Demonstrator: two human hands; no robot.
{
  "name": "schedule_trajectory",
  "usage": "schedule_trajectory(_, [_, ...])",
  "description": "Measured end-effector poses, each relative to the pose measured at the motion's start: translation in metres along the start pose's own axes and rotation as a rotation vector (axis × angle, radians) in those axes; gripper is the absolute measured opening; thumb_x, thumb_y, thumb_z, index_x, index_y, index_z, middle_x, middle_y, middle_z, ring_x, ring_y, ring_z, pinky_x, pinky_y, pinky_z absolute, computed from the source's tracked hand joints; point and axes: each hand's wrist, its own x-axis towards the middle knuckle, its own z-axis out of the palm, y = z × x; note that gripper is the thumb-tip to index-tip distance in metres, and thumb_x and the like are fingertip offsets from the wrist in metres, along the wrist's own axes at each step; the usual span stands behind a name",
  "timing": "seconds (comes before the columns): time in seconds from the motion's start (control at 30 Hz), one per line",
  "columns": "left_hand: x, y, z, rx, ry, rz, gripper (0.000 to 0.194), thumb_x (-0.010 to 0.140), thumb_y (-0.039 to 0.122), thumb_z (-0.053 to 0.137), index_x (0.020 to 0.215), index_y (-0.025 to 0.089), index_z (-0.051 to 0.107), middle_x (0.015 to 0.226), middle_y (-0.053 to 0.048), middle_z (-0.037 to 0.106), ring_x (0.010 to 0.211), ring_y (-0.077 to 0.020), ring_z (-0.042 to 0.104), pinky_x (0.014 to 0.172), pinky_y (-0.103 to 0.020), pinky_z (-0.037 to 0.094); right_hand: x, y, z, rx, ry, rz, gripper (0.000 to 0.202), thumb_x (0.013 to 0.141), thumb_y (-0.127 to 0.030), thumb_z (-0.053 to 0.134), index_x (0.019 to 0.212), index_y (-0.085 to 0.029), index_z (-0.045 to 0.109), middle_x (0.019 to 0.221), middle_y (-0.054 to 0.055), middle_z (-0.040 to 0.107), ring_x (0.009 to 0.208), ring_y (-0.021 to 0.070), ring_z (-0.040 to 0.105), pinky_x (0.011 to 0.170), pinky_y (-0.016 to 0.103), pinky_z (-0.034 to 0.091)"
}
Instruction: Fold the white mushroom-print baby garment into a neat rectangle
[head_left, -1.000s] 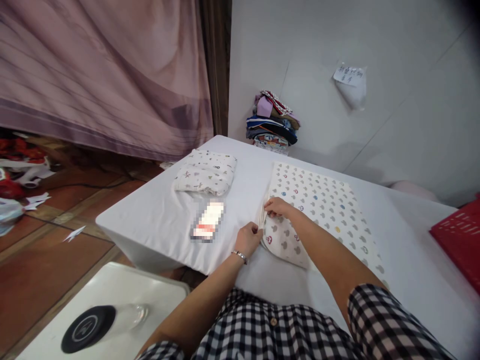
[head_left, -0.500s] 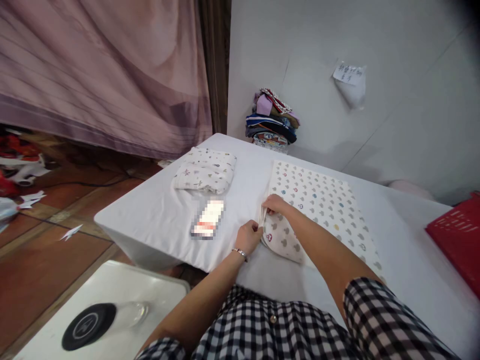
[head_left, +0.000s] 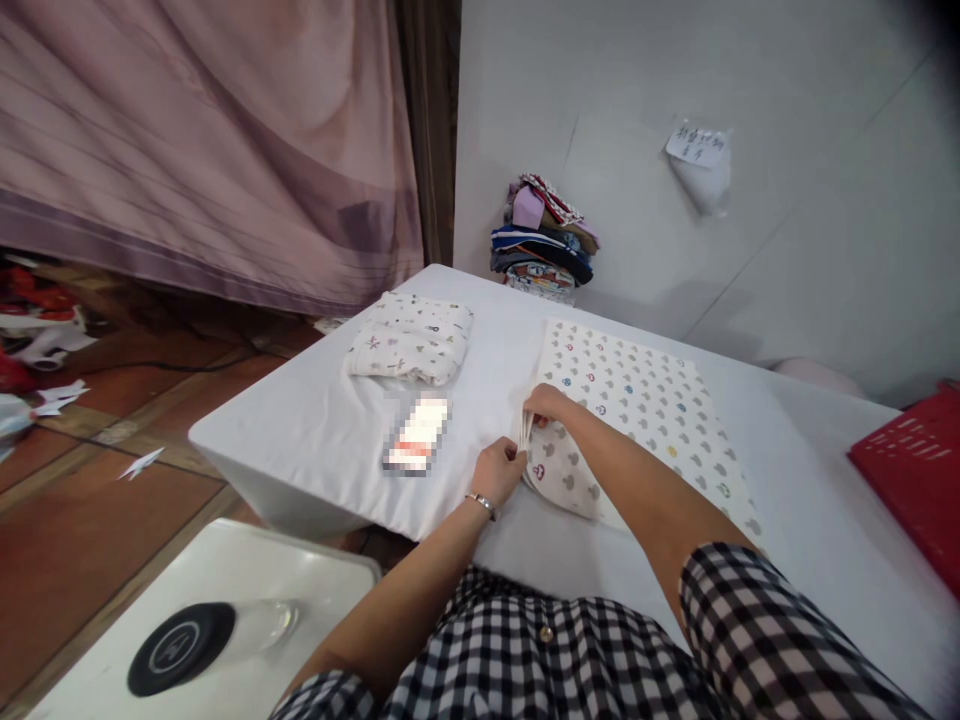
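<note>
1. Left hand [head_left: 501,474] and right hand [head_left: 546,403]: grips pinching left edge of patterned cloth [head_left: 645,410], on white counter [head_left: 495,350].
2. Folded cloth [head_left: 412,338], phone [head_left: 418,433] also there.
3. Pink curtain [head_left: 225,140], grey wall [head_left: 600,90], tiled floor [head_left: 150,420].

Cream mushroom-print cloth [head_left: 637,400] lies folded flat, its near-left edge gathered

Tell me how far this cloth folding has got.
Looks done: the small-print white cloth lies folded on the table. In hand: the grey-print cloth, its left edge pinched in layers by the left hand and the right hand. Left to do, it seems: folding up the wide part lying flat to the right. Whether the clothes pile by the wall belongs to the job, I cannot tell.
</note>
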Motion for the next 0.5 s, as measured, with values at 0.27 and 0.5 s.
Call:
schedule_trajectory(0.27, [0.0, 0.0, 0.0, 0.004, -0.004, -0.009, 0.012, 0.077, 0.025, 0.055, 0.067, 0.018, 0.055, 0.06, 0.001, 0.059, 0.06, -0.0118, 0.055, 0.059, -0.021, 0.036, 0.01, -0.003, 0.003, -0.063, -0.046, -0.019, 0.011, 0.07, -0.014, 0.058, 0.069, -0.008, 0.066, 0.046, 0.004, 0.06, 0.044, 0.0149, 0.06, 0.046, 0.019, 0.044])
schedule_trajectory(0.5, [0.0, -0.002, -0.001, -0.002, 0.006, 0.013, 0.012, 0.076, 0.024, 0.055, 0.066, 0.018, 0.055, 0.058, 0.001, 0.058, 0.06, -0.0115, 0.054, 0.059, -0.022, 0.036, 0.011, -0.007, -0.008, -0.132, -0.066, -0.031, 0.014, 0.077, -0.014, 0.055, 0.079, -0.008, 0.067, 0.049, 0.006, 0.061, 0.049, 0.0146, 0.061, 0.048, 0.019, 0.042])
